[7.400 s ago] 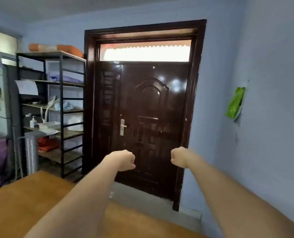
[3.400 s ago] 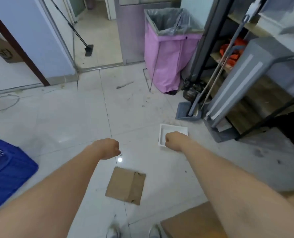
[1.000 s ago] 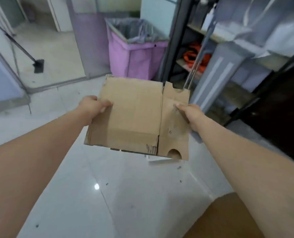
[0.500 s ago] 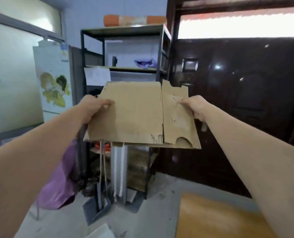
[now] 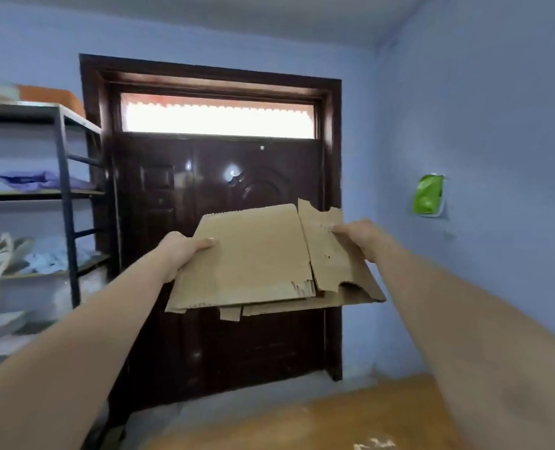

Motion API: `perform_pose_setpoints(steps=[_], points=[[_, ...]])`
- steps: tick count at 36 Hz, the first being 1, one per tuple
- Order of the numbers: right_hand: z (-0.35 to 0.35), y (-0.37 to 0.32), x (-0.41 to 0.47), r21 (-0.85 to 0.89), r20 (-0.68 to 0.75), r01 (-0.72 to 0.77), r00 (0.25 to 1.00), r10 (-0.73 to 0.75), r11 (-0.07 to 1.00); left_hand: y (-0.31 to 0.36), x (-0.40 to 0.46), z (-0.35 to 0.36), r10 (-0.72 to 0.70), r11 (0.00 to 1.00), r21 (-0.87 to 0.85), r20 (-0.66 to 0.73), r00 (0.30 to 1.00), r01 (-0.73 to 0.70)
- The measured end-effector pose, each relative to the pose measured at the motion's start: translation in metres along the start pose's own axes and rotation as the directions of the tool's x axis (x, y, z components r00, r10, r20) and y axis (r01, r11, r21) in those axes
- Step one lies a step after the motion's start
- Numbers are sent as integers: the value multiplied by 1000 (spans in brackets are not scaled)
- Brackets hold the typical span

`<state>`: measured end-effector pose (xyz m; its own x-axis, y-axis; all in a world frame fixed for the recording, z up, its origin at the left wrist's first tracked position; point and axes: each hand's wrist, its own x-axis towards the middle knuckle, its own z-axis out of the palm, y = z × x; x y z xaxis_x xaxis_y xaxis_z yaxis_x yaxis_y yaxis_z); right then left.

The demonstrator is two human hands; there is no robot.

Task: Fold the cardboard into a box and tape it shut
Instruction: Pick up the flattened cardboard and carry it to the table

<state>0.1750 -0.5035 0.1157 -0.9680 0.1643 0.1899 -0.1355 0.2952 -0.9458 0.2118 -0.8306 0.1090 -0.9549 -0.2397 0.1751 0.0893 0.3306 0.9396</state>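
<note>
A flattened brown cardboard box hangs in the air in front of a dark door, held nearly level at chest height. It has a wide left panel and a narrower, torn right flap with a half-round notch. My left hand grips its left edge, thumb on top. My right hand pinches the right flap near its top edge. No tape is in view.
A dark wooden door fills the middle, with a bright transom above. A metal shelf rack with cloths stands at the left. A wooden table top lies at the bottom right. A green packet hangs on the blue wall.
The view has turned right from the shelf to face the door. Both hands still hold the cardboard, which is now tilted flatter and sits a little to the right.
</note>
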Motion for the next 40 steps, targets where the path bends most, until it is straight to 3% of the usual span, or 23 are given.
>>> perform_pose_setpoints(steps=[14, 26, 40], points=[[-280, 116, 31, -48, -324, -143, 939, 120, 989, 52, 12, 339, 10, 998, -69, 340, 940, 14], [-418, 208, 119, -81, -438, -220, 884, 164, 972, 74, 84, 554, 72, 997, -62, 461, 885, -49], [-567, 264, 228, -107, -567, -251, 811, 148, 962, 143, 152, 763, 154, 988, -98, 535, 831, -120]])
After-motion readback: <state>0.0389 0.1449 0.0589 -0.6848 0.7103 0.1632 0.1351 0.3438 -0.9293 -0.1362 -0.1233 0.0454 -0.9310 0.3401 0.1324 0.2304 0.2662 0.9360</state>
